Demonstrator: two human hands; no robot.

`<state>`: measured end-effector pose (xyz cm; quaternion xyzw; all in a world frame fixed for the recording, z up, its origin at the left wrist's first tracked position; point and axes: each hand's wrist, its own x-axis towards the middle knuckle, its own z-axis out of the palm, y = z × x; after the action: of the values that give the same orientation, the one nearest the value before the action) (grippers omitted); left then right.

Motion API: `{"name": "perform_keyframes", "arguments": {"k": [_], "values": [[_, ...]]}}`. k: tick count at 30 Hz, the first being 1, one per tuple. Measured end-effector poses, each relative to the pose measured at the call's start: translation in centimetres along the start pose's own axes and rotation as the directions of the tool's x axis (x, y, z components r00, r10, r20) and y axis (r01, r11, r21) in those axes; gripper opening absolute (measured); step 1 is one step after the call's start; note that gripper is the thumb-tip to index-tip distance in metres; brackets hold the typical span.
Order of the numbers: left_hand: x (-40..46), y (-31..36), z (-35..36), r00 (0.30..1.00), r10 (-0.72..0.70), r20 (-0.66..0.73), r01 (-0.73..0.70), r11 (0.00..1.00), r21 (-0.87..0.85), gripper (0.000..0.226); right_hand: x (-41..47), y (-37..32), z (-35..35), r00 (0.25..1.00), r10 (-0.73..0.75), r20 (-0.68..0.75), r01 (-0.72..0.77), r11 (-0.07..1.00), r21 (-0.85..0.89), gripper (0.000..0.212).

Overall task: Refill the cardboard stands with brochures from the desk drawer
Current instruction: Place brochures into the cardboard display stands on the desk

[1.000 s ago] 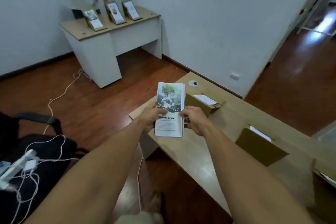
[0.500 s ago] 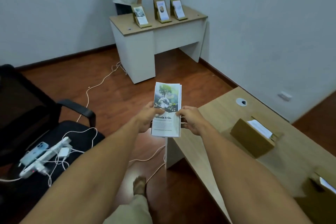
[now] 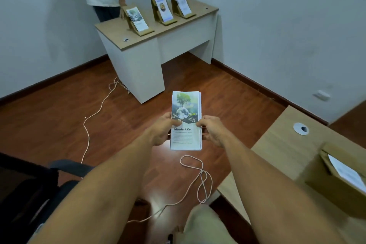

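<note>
A white desk with a light wood top [image 3: 178,24] stands against the far wall and carries three cardboard stands in a row: the left stand [image 3: 136,21], the middle stand [image 3: 161,9] and the right stand [image 3: 181,4], each with a brochure in it. At the right edge a second wood-topped desk [image 3: 277,148] bears a cardboard box [image 3: 336,180]. The reddish wood floor [image 3: 59,117] has a pale cable [image 3: 95,113] trailing across it.

brochures [image 3: 186,121] in both hands, stands [image 3: 158,11] ahead
</note>
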<state>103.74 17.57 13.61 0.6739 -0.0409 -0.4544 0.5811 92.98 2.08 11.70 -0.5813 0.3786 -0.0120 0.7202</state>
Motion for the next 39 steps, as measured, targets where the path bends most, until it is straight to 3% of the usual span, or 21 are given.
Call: {"name": "perform_keyframes", "arguments": {"k": [11, 19, 35, 39], "values": [[11.5, 6.7, -1.9, 0.995, -0.042, 0.085, 0.029, 0.989, 0.145, 0.038, 9.9, -4.3, -0.1, 0.993, 0.016, -0.121, -0.007, 0.997, 0.073, 0.014], [22.8, 13.6, 0.7, 0.983, -0.092, 0.157, 0.055, 0.973, 0.226, 0.039, 18.9, -9.6, -3.7, 0.974, 0.05, -0.221, -0.02, 0.991, 0.133, 0.016], [34.8, 23.0, 14.7, 0.898, -0.125, 0.423, -0.043, 0.929, 0.367, 0.037, 24.8, -15.4, -17.0, 0.862, 0.095, -0.497, 0.042, 0.965, 0.258, 0.006], [38.6, 24.5, 19.8, 0.858, -0.149, 0.491, -0.063, 0.919, 0.39, 0.039, 25.9, -16.5, -21.5, 0.823, 0.11, -0.557, 0.075, 0.951, 0.3, 0.015]]}}
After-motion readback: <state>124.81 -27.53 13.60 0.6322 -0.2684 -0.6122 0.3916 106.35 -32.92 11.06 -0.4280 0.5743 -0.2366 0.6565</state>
